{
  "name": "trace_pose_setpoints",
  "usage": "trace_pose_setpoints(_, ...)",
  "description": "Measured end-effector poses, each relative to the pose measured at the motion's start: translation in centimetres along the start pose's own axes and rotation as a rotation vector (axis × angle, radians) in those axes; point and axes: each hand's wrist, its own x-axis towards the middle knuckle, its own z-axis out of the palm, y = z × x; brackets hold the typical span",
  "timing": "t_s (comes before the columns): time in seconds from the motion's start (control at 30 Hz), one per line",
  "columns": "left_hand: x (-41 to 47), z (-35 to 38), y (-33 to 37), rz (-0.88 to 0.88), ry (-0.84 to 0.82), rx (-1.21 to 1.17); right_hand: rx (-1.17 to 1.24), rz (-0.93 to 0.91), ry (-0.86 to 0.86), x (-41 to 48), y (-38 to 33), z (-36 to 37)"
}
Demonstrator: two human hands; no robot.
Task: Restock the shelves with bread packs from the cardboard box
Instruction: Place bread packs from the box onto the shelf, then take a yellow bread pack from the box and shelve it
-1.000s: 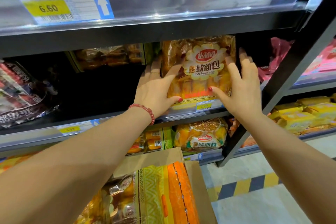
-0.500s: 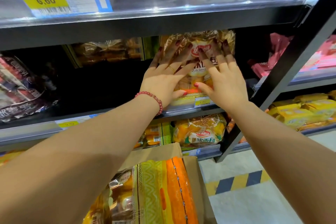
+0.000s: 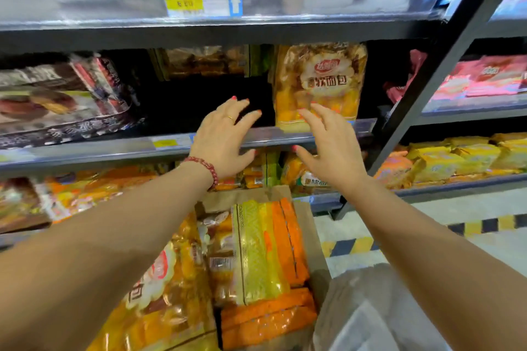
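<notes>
Store shelving: a bread pack (image 3: 319, 80) stands upright on the middle shelf (image 3: 114, 148), right side. Left hand (image 3: 225, 139) and right hand (image 3: 328, 145) hover near, fingers (image 3: 230, 116) spread, empty; unsupported, the pack may topple forward.

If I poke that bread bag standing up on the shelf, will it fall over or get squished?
Probably squishy: the bread pack is a thin, crinkly bag of soft-looking rolls, so it may dent. It stands upright on the shelf with a dark gap beside it, so a sideways push might tip it. Being puffy bread, it is probably light.
</notes>
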Motion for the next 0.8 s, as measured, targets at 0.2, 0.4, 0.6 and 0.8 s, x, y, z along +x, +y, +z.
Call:
trace_pose_setpoints(0.2, -11.5, -0.1, -3.8, -0.219, -0.005, -0.151, 0.132, -0.015, -0.156, -5.4, -7.9, 1.8)
trace_pose_setpoints(0.4, -21.4, 1.0, -7.4, -0.629, -0.061, -0.299, 0.286, 0.042, -0.36, -8.9, -14.7, 3.9)
trace_pose_setpoints(0.6, -28.2, 2.9, -9.9, -1.07, -0.084, -0.45, 0.48, 0.227, -0.542, -10.8, -18.6, 6.8)
trace_pose_setpoints(0.8, -30.6, 4.6, -10.3, -1.397, -0.088, -0.74, 0.648, 0.499, -0.675, -11.7, -20.7, 9.6)
